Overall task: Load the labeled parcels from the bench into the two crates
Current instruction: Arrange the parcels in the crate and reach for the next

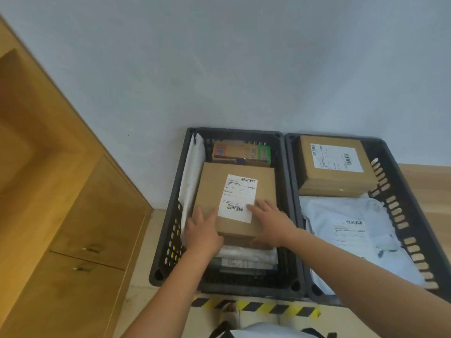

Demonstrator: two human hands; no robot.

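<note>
Left grip [203,234] and right grip [271,223]: fingers spread flat on top of labeled cardboard parcel [214,181], which lies on white bags inside left crate [170,228]. Right crate [415,191]: white mailer [324,215] nearer, labeled box [336,185] at far end.

left hand [203,236], right hand [271,223], fingers apparently straight
</note>
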